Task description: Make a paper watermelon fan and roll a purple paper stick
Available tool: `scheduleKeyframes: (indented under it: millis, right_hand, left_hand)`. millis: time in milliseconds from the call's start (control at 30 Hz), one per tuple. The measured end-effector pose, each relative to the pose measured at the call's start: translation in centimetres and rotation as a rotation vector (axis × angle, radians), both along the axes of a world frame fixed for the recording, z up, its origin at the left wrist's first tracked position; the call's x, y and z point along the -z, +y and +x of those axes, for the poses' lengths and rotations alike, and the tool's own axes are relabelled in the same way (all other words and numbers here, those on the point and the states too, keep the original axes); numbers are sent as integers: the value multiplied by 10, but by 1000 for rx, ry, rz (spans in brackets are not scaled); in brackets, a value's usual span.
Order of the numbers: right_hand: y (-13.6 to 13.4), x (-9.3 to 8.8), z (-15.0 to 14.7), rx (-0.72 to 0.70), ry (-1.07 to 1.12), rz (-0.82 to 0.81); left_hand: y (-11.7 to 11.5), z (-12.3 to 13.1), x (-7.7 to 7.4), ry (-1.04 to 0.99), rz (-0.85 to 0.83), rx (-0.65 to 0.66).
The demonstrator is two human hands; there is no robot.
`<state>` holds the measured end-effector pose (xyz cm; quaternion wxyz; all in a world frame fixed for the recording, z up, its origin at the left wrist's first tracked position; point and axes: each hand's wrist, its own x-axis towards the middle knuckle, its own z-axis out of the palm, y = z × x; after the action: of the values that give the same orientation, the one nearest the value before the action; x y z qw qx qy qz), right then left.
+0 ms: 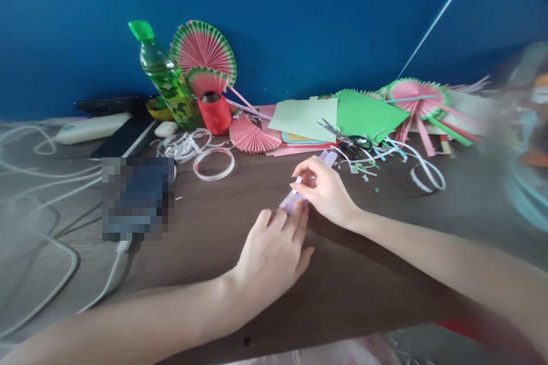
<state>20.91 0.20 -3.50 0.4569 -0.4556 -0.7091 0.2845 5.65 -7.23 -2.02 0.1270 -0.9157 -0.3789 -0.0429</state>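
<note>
Background: plain dark blue wall (299,11) behind a dark brown wooden worktop (222,222), which fills the middle and lower frame.
Thing in hand: narrow lilac paper strip (290,201), lying slantwise at the centre of the frame, lower end toward the left, upper end toward the upper right.
Left hand (272,256): fingers stretched flat and close together, their tips resting on the lower end of the strip and pressing it to the worktop.
Right hand (327,191): grip pinching the strip between thumb and fingers, just above the left fingertips; the upper end comes out behind the knuckles.
Strip relative to grip: its middle is hidden inside the right grip; only both ends show.
Risk, slipping: in my judgement the strip may slide under the flat left fingers, because they only press and do not hold.
Risk, creasing: a hard pinch may bend or tear such thin paper.
Risk, clutter: black-handled metal scissors (349,140) and loose white paper curls (422,174) lie near, to the upper right of the right hand, and the sleeveless forearm may sweep them.
Nearby: clear round tape ring (213,163), left of centre, well apart from both hands.
</note>
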Motion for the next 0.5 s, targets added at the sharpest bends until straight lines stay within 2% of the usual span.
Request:
scheduleKeyframes:
  millis: [133,367,500]
  right_hand:
    - [0,1,-1,10,-11,9]
    - [-1,0,0,-4,-32,45]
    - [0,-3,2,-2,-113,111]
  left_hand:
    - [1,-1,0,-34,5,-2]
    - [3,-2,9,-67,-57,31]
    - [5,-1,10,-73,-81,43]
